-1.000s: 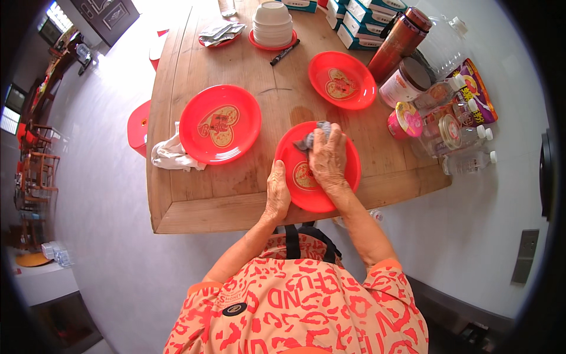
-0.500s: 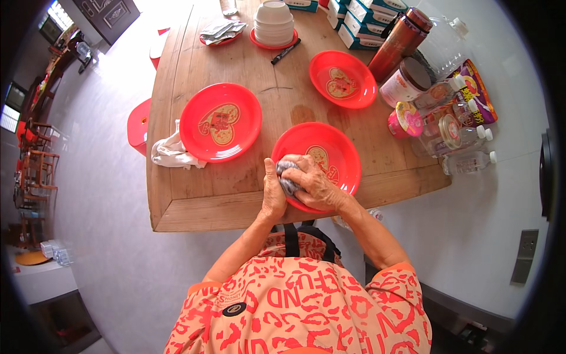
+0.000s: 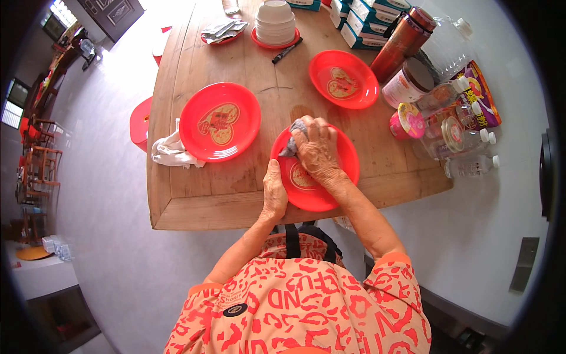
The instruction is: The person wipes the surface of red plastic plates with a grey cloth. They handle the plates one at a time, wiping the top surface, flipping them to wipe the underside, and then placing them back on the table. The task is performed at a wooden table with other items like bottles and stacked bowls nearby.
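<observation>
A red plate (image 3: 348,168) with a gold heart print lies near the front edge of the wooden table. My left hand (image 3: 274,190) grips its left rim, thumb up along the edge; the fingers beneath are mostly hidden. Pressed on the far left part of the plate is a grey cloth (image 3: 290,143), bunched under the fingers of my right hand (image 3: 320,150). To the left sits a larger red plate (image 3: 244,112) with the same print, and a white cloth (image 3: 172,152) is crumpled beside it. Farther back on the right is another red plate (image 3: 324,65).
White bowls (image 3: 275,26) are stacked at the back on a red dish, beside a black marker (image 3: 287,51) and a dish of packets (image 3: 223,29). Along the right stand a copper thermos (image 3: 404,44), a lidded jar (image 3: 407,82), several clear bottles (image 3: 471,165) and tissue boxes (image 3: 362,35).
My right hand has slid the grey cloth from the plate's near left rim toward its far side. The gold print near the plate's front now shows. My left hand stays at the rim.
</observation>
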`<state>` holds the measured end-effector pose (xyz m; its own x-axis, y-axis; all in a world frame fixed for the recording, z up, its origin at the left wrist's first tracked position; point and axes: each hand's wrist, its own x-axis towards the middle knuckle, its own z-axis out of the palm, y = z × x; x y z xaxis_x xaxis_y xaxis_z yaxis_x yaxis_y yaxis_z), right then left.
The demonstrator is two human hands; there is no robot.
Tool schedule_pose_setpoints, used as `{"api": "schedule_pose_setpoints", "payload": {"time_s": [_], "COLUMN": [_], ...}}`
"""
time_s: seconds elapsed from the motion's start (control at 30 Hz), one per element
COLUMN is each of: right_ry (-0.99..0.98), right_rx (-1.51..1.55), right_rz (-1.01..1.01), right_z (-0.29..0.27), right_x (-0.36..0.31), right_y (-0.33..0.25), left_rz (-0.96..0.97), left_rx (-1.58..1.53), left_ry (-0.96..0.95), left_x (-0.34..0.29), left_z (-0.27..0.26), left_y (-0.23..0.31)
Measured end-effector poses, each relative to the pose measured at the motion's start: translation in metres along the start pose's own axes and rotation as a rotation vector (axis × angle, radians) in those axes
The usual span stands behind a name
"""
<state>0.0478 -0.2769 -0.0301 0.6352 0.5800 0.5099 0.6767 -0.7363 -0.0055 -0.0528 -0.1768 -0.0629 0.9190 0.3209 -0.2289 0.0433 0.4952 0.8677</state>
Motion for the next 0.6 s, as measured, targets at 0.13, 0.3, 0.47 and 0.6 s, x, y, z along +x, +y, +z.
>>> {"api": "schedule_pose_setpoints", "payload": {"time_s": [0.13,0.3,0.47,0.6], "right_ry": [0.018,0.131,0.112,0.138], "right_rx": [-0.098,0.106,0.221,0.25], "right_rz": [0.126,0.034,-0.206,-0.378], "right_z": [-0.005,-0.011,-0.037,-0.036], "right_x": [-0.005,-0.016,-0.024,-0.02], "right_y": [0.019,0.049,0.046,0.016], "left_rz": [0.028,-0.155,-0.351,-0.237], "left_rx": [0.091,-0.127,-0.049,0.095], "left_ry": [0.001,-0.167,-0.415,-0.345], "left_x": [-0.002,-0.01,0.011,0.022], "left_z": [0.0,0.009,-0.024,-0.006], "left_y": [0.0,0.03,0.05,0.056]}}
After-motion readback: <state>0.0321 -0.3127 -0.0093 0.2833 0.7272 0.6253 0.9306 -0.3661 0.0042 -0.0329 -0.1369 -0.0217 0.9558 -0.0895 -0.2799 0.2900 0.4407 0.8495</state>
